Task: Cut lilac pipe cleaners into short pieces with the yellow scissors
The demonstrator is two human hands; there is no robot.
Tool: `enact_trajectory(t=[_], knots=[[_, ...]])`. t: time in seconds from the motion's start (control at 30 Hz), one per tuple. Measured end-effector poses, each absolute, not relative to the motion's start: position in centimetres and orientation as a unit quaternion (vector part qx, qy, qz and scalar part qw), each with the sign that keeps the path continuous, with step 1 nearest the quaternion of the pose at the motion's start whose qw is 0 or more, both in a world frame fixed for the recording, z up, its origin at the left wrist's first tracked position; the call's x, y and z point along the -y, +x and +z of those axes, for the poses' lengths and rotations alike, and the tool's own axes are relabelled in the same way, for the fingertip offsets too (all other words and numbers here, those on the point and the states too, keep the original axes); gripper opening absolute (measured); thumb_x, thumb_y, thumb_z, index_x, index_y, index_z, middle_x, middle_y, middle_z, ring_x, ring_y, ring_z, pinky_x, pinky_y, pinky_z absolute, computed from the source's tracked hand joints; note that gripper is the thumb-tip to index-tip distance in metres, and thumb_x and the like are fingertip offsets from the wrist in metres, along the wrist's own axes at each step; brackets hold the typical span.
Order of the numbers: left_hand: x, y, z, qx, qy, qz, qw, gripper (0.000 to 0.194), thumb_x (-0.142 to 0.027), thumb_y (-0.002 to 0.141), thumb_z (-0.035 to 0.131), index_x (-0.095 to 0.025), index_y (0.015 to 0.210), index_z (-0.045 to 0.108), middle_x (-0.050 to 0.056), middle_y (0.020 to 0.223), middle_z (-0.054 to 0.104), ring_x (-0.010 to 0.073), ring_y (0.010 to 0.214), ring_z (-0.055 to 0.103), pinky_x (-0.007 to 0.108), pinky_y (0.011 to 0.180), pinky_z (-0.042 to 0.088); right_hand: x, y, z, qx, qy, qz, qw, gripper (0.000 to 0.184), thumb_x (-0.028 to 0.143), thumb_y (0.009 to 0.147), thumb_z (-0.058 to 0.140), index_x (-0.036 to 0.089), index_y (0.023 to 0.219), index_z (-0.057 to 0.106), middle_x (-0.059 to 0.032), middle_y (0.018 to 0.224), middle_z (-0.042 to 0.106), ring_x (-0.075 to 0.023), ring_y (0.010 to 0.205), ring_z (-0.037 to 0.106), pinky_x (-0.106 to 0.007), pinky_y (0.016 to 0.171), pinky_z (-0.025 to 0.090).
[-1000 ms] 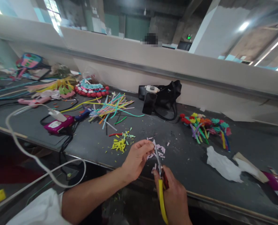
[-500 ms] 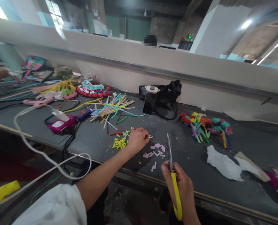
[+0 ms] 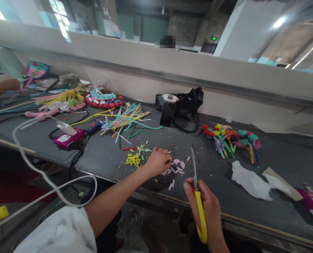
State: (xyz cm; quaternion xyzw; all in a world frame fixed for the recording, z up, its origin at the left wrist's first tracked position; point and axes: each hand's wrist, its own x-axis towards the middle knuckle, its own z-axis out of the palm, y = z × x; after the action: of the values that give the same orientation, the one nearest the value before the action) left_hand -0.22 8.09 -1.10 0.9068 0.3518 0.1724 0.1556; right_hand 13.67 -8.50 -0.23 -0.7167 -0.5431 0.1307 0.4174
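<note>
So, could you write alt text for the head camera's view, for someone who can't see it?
A person's right hand holds yellow-handled scissors at a dark table, with the left hand down beside short pale pink pieces. Nearby are short yellow pieces, a pile of colorful strips and, farther back, a black bag.

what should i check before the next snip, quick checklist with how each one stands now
1. Scissors held in right hand: ok.
2. Left hand away from the blades: ok, there is a gap between them.
3. Left fingertips holding a piece: cannot tell, they are hidden.
4. Lilac bits apart from yellow bits: ok.
5. Yellow bits apart from green bits: not ok, they mingle at the edge.
6. White cord off left sleeve: cannot tell, it loops close by.
</note>
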Motion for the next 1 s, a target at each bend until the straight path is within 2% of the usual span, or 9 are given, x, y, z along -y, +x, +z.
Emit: enact_trajectory(t=[0.13,0.33,0.5,0.67,0.8,0.93,1.0], knots=[[-7.6,0.1,-1.4,-0.353,0.907,0.169,0.155,0.015,-0.020,0.079,0.056,-0.019,0.075,0.070,0.008,0.084,0.067,0.0238,0.089,0.057,0.038,0.084,0.032,8.5,13.6,-0.3,0.548,-0.713,0.137,0.416,0.034,0.050,0.088,0.053,0.018,0.089,0.065,-0.0021,0.078,0.069,-0.0149,0.065,0.063,-0.020,0.063,0.047],[-7.6,0.2,-1.6,-0.376,0.887,0.192,0.187,0.010,-0.014,0.070,0.058,-0.017,0.069,0.068,0.008,0.075,0.066,0.0224,0.077,0.058,0.036,0.081,0.035,8.4,13.4,-0.4,0.547,-0.711,0.151,0.416,0.033,0.050,0.088,0.052,0.019,0.088,0.065,0.0001,0.076,0.068,-0.0129,0.063,0.062,-0.019,0.062,0.046],[-7.6,-0.1,-1.5,-0.375,0.862,0.227,0.254,0.009,-0.015,0.069,0.058,-0.017,0.069,0.067,0.005,0.071,0.066,0.0178,0.068,0.057,0.029,0.069,0.039,8.2,13.2,-0.6,0.536,-0.710,0.180,0.419,0.036,0.051,0.087,0.053,0.018,0.092,0.066,-0.0026,0.082,0.070,-0.0154,0.071,0.065,-0.020,0.064,0.048],[-6.4,-0.3,-0.5,-0.359,0.816,0.265,0.367,0.012,-0.023,0.076,0.056,-0.015,0.074,0.065,0.002,0.069,0.065,0.0127,0.061,0.056,0.021,0.058,0.040,7.5,13.2,-0.8,0.518,-0.720,0.180,0.425,0.037,0.051,0.086,0.054,0.018,0.098,0.068,-0.0042,0.085,0.071,-0.0162,0.069,0.065,-0.022,0.064,0.048],[-4.9,-0.5,0.8,-0.335,0.729,0.312,0.509,0.009,-0.022,0.072,0.059,-0.015,0.069,0.064,0.001,0.067,0.062,0.0118,0.063,0.054,0.021,0.061,0.042,6.6,12.8,-0.1,0.496,-0.720,0.167,0.455,0.042,0.052,0.085,0.055,0.017,0.102,0.069,-0.0032,0.071,0.069,-0.0170,0.063,0.063,-0.022,0.055,0.047],[-4.2,-0.5,0.9,-0.307,0.723,0.322,0.529,0.007,-0.018,0.068,0.059,-0.014,0.069,0.065,-0.001,0.067,0.061,0.0114,0.065,0.052,0.022,0.063,0.041,5.6,12.0,0.4,0.453,-0.704,0.235,0.493,0.041,0.053,0.085,0.054,0.015,0.097,0.067,0.0037,0.050,0.056,-0.0118,0.040,0.050,-0.021,0.041,0.040],[-4.2,-0.4,0.5,-0.304,0.699,0.321,0.563,0.007,-0.019,0.066,0.060,-0.014,0.068,0.064,-0.001,0.066,0.059,0.0109,0.064,0.051,0.022,0.063,0.039,5.2,11.7,0.3,0.442,-0.694,0.268,0.501,0.038,0.052,0.086,0.053,0.017,0.093,0.064,0.0069,0.047,0.049,-0.0100,0.036,0.046,-0.020,0.039,0.038]])
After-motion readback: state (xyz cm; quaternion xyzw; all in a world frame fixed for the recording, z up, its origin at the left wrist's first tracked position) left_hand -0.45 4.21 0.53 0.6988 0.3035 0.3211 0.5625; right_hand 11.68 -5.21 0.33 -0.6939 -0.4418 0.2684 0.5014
